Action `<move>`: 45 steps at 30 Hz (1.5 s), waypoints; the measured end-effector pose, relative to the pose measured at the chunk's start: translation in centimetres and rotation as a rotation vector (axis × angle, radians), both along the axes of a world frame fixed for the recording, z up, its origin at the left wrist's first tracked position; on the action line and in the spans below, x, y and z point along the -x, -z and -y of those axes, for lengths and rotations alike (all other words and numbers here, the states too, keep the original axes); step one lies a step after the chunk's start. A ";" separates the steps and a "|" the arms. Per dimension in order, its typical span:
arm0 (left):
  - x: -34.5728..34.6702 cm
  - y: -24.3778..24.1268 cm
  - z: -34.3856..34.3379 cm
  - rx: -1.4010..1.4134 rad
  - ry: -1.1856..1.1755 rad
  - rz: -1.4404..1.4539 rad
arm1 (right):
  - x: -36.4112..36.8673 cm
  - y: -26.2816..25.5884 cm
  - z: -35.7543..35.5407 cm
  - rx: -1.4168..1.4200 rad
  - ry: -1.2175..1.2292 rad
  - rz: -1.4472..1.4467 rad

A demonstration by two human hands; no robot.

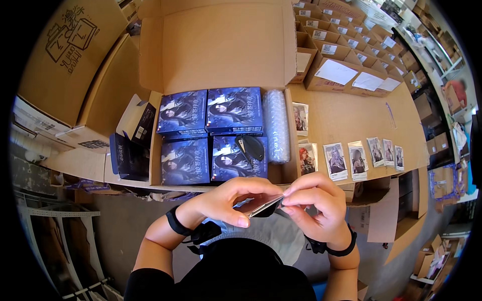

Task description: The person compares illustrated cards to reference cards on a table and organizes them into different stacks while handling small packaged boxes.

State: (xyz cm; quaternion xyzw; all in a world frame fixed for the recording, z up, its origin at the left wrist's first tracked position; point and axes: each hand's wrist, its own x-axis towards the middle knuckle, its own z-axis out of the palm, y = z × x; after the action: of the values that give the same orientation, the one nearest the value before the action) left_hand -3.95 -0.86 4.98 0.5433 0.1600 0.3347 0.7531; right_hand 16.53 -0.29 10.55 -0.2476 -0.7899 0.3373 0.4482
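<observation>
My left hand [233, 199] grips a thin stack of cards [265, 205] edge-on between thumb and fingers, above the table's front edge. At the far end of that stack, the fingertips of my right hand [316, 207] pinch its corner. The card faces are turned from view. Just beyond my hands stands an open cardboard carton [295, 173] holding blue illustrated boxes [184, 158]. A black letter-opener cutter [249, 148] lies on the front right box. To the right, card piles in clear sleeves [335, 161] form a row on the table.
A bubble-wrapped roll [276, 126] lies inside the carton's right side. Opened dark blue boxes [130, 156] sit left of it, near large cartons [101, 101]. Labelled cardboard bins [335, 71] fill the back right of the table [361, 113]. A person [456, 92] is far right.
</observation>
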 end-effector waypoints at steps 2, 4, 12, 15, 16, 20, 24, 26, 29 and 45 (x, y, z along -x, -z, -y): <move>0.0 0.0 0.1 -0.007 -0.009 -0.003 | 0.1 0.3 0.0 -0.033 -0.022 0.028; -0.2 0.3 -0.1 -0.038 -0.021 0.014 | 0.3 -0.1 -0.1 -0.057 -0.044 0.077; -0.1 0.5 -0.4 -0.019 0.062 -0.049 | 0.4 -0.2 -0.5 -0.100 -0.083 0.168; 0.1 0.8 -0.2 -0.016 0.088 -0.096 | 0.5 -0.3 -0.5 -0.117 -0.086 0.214; 0.2 0.9 -0.1 -0.017 0.093 -0.110 | 0.5 0.0 -0.5 -0.117 -0.088 0.222; 0.2 1.1 0.1 0.098 0.122 -0.088 | 0.5 0.8 -0.5 -0.143 -0.042 0.191; 0.8 0.2 -0.4 0.179 0.193 -0.101 | -0.4 -0.6 -1.0 -0.110 0.081 0.167; 1.4 0.3 -0.4 0.173 0.204 -0.145 | -1.7 -0.9 -1.2 -0.024 0.132 0.164; 2.0 0.5 0.1 0.246 0.137 -0.136 | -3.5 -0.5 -1.2 0.164 0.230 0.014; -1.9 -0.5 -0.8 0.637 -0.317 0.244 | -4.7 3.8 -0.2 0.915 0.083 -0.363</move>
State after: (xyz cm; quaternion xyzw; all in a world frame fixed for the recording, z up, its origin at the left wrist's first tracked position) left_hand -2.05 -0.03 5.47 0.2067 0.2474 0.4427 0.8367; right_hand 21.19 -0.12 6.71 -0.3877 -0.4592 0.6692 0.4370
